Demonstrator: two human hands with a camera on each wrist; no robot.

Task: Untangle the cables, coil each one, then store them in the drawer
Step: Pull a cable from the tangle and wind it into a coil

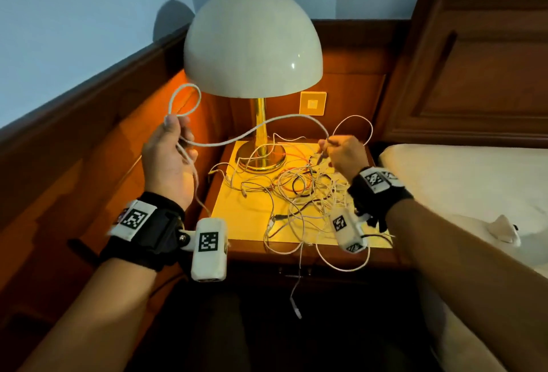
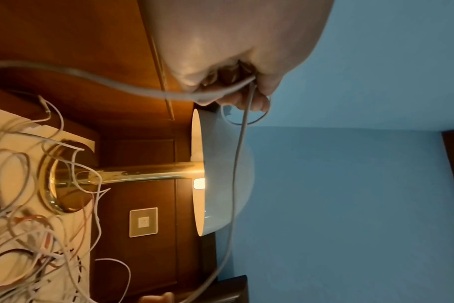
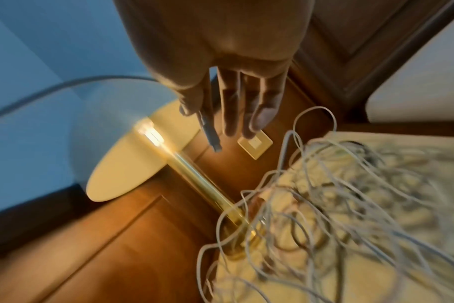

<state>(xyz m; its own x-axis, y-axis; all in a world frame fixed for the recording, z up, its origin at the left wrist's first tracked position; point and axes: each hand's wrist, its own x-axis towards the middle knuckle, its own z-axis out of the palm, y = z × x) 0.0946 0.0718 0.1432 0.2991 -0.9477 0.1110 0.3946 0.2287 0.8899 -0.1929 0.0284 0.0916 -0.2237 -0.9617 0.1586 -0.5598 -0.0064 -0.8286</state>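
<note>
We hold one thick white cable (image 1: 255, 130) raised above the tangle (image 1: 299, 190) on the table (image 1: 246, 217). Left hand (image 1: 169, 158) pinches a formed loop; right hand (image 1: 344, 153) pinches the plug end, other fingers straight. Lifted clear, presumably so coiling avoids snagging.

The lamp (image 1: 253, 45) stands at the back edge of the nightstand (image 1: 237, 217). Before it the tangled cables (image 1: 302, 190) spread toward the front right corner — some hang over the front edge. The bed (image 1: 462, 181) lies right.
</note>
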